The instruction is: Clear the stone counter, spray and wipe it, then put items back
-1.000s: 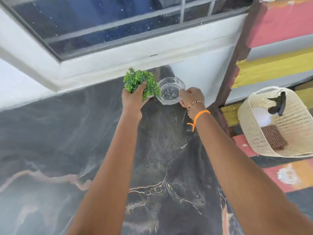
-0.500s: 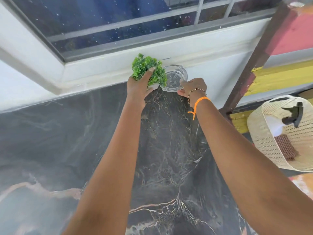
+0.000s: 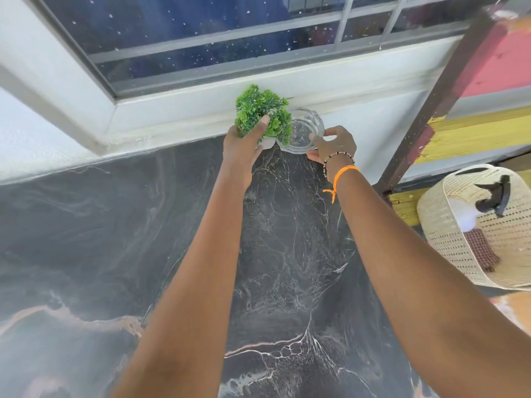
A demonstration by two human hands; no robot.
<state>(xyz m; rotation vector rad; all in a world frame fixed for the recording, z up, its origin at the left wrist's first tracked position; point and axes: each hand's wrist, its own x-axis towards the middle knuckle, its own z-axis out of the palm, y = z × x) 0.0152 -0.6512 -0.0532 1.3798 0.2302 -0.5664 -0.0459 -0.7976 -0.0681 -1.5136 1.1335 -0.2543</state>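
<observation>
From the head view, the left hand is gripping a small bushy green plastic plant at twelve o'clock on the dark veined stone counter, against the white wall; just beside it at one o'clock, the right hand is pinching a clear round glass dish

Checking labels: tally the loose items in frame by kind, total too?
Green plant: 1
Glass dish: 1
Woven basket: 1
Spray bottle: 1
Brown cloth: 1
Total: 5
</observation>
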